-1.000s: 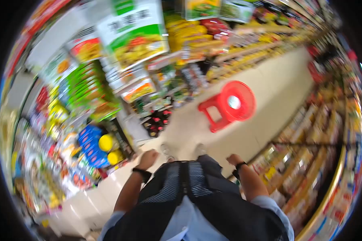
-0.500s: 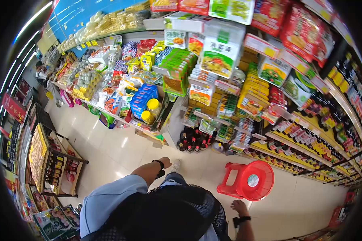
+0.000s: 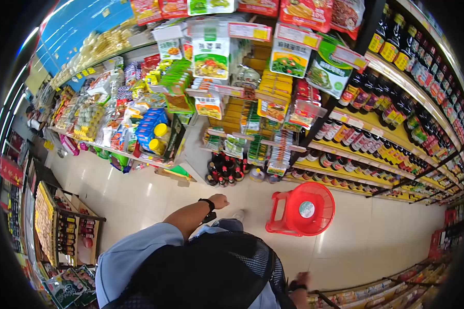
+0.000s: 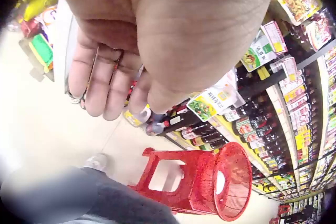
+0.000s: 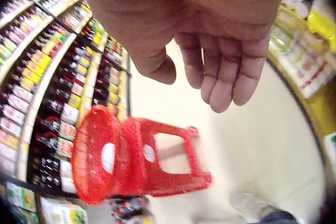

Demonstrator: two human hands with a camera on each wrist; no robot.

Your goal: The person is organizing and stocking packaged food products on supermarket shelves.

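My left hand (image 3: pixel 219 201) hangs in front of my body in the head view, its fingers loosely curled with nothing in them. The left wrist view shows its bare palm (image 4: pixel 184 29) and relaxed fingers (image 4: pixel 94 95). Low at the right in the head view, my right hand (image 3: pixel 302 279) hangs blurred, near a lower shelf. Seen from the right wrist, that hand (image 5: pixel 210 29) holds nothing, its thumb apart from its loosely bent fingers (image 5: pixel 223 87). Nearest to both hands is a round red basket (image 3: pixel 325 198) on a red plastic stool (image 3: pixel 279 225); neither hand touches it.
Shelves of dark sauce bottles (image 3: pixel 353 95) run along the right. Hanging food packets (image 3: pixel 210 51) fill the rack ahead, with bottles (image 3: pixel 224 170) on the floor below. To the left stand a packet-laden counter (image 3: pixel 123 154) and an egg stand (image 3: pixel 46 221). Pale tiles (image 3: pixel 129 190) cover the floor.
My view has swung left and steadied, bringing the counter and egg stand in. Between the last two frames the stool and basket shift left and up, and my right hand drops lower. Both hands stay empty.
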